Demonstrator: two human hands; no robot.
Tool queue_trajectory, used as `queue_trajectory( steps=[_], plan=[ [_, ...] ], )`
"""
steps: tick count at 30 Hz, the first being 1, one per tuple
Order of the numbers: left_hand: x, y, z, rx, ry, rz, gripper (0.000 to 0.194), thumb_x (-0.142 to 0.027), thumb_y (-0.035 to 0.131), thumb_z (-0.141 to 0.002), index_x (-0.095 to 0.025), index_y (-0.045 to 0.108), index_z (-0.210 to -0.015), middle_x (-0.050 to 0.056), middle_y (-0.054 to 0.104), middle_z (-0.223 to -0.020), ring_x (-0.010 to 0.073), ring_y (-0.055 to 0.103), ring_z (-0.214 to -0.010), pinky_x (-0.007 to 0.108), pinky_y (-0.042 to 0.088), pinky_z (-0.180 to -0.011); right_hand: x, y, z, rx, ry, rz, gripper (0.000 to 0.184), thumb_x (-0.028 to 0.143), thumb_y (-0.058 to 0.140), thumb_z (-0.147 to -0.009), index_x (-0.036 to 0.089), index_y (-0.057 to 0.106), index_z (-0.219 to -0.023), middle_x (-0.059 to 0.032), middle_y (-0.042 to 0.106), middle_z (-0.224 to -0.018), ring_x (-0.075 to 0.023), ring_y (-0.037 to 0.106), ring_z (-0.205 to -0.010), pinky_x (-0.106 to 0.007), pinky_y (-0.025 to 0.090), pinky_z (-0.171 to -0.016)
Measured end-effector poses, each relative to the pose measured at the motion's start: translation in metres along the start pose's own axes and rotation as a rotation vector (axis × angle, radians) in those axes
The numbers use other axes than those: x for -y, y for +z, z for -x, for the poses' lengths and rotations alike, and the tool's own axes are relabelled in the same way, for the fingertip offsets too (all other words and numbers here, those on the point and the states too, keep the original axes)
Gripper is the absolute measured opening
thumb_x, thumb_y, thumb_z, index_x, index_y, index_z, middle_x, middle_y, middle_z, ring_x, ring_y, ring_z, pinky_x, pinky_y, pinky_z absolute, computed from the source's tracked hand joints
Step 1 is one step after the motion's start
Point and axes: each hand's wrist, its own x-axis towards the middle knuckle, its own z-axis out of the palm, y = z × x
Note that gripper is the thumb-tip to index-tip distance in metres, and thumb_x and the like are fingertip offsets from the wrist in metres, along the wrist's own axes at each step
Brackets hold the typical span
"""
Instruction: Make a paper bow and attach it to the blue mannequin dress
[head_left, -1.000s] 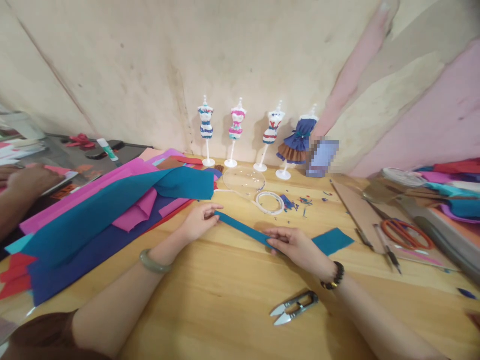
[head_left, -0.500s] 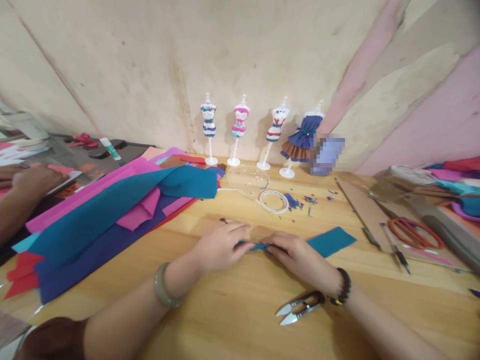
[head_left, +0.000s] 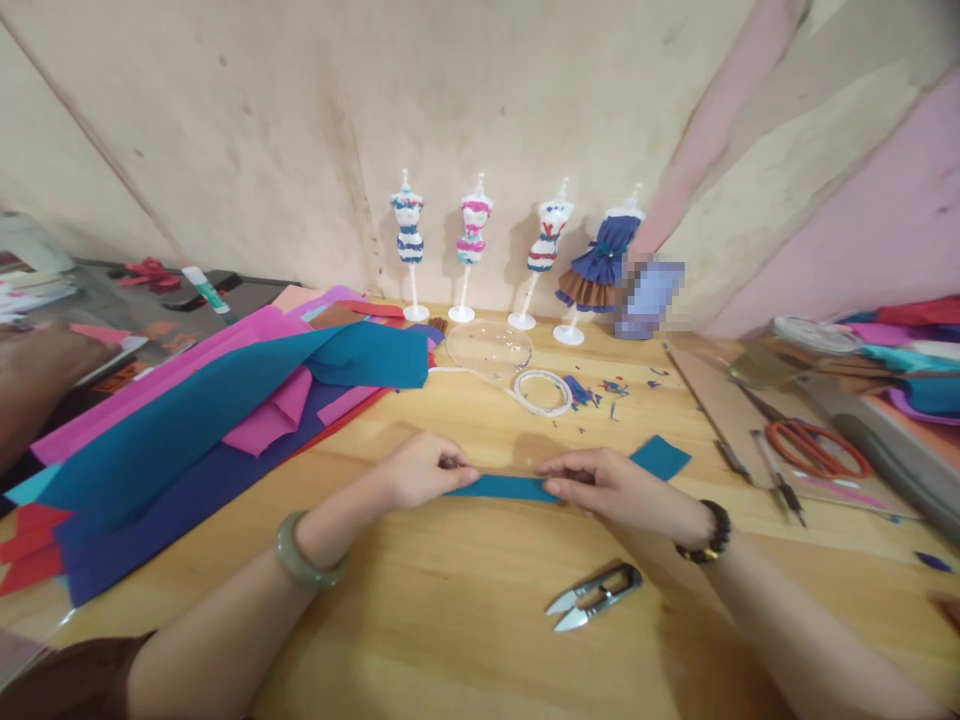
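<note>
A narrow teal strip, paper or cloth, stretches between my two hands just above the wooden table. My left hand pinches its left end between thumb and fingers. The strip's right part is pinched by my right hand. A wider teal piece shows just beyond my right hand; whether it joins the strip is hidden. Thread snips lie on the table in front of my right hand, blades pointing left.
Coloured sheets are heaped at left, near another person's hand. Small mannequins stand along the wall, one wearing a blue and brown dress. A tape roll and scraps lie midtable. Orange-handled scissors and pens are at right.
My hands have moved apart, and a longer, flatter length of the teal strip shows between them. Less of the teal piece beyond my right hand is visible.
</note>
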Motion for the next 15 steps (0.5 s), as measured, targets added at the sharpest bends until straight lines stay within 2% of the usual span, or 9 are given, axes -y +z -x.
queue_trajectory(
  steps=[4,6,8,10,12,15],
  plan=[
    [-0.001,-0.008,-0.001,0.037,0.027,-0.082,0.040,-0.041,0.053,-0.082,-0.016,0.057,-0.052,-0.005,0.043,-0.047,0.0091,0.036,-0.046,0.023,0.023,-0.046,-0.009,-0.008,0.000,0.032,-0.044,-0.108,0.050,0.051,0.072,-0.074,0.022,0.068,-0.115,-0.0057,0.072,-0.104,-0.0214,0.066,-0.089,-0.032,0.053,-0.077],
    [-0.001,-0.008,0.000,0.026,0.044,-0.140,0.040,-0.038,0.052,-0.083,-0.016,0.054,-0.049,-0.005,0.040,-0.045,0.0089,0.033,-0.045,0.024,0.021,-0.046,-0.014,-0.009,-0.001,0.023,-0.050,-0.096,0.041,0.047,0.073,-0.073,0.021,0.070,-0.105,-0.0040,0.072,-0.093,-0.0199,0.065,-0.082,-0.031,0.052,-0.072],
    [-0.001,-0.007,0.000,-0.026,0.051,-0.215,0.035,-0.035,0.053,-0.083,-0.017,0.060,-0.054,-0.004,0.049,-0.049,0.0104,0.041,-0.047,0.024,0.025,-0.048,-0.017,-0.010,-0.003,-0.003,-0.031,-0.022,0.025,0.043,0.070,-0.076,0.020,0.070,-0.086,-0.0004,0.067,-0.074,-0.0157,0.059,-0.067,-0.027,0.049,-0.061],
    [0.000,-0.005,0.001,-0.092,0.068,-0.285,0.028,-0.033,0.054,-0.084,-0.018,0.068,-0.065,0.000,0.064,-0.060,0.0141,0.053,-0.056,0.024,0.031,-0.054,-0.020,-0.009,-0.004,-0.019,-0.022,0.039,0.020,0.039,0.067,-0.078,0.019,0.066,-0.076,0.0017,0.062,-0.066,-0.0132,0.054,-0.060,-0.025,0.045,-0.057],
    [0.000,-0.003,0.002,-0.141,0.085,-0.335,0.024,-0.032,0.055,-0.084,-0.020,0.073,-0.075,0.003,0.072,-0.073,0.0182,0.061,-0.066,0.025,0.036,-0.059,-0.022,-0.008,-0.004,-0.016,-0.027,0.043,0.019,0.038,0.069,-0.077,0.020,0.065,-0.081,0.0024,0.061,-0.066,-0.0130,0.053,-0.060,-0.025,0.044,-0.056],
    [-0.001,-0.002,0.002,-0.170,0.094,-0.405,0.022,-0.030,0.055,-0.085,-0.021,0.075,-0.081,0.005,0.075,-0.083,0.0212,0.065,-0.076,0.027,0.041,-0.066,-0.020,-0.005,-0.003,-0.021,-0.049,0.078,0.021,0.033,0.070,-0.075,0.021,0.066,-0.092,0.0016,0.063,-0.072,-0.0143,0.056,-0.063,-0.025,0.046,-0.057]
  ],
)
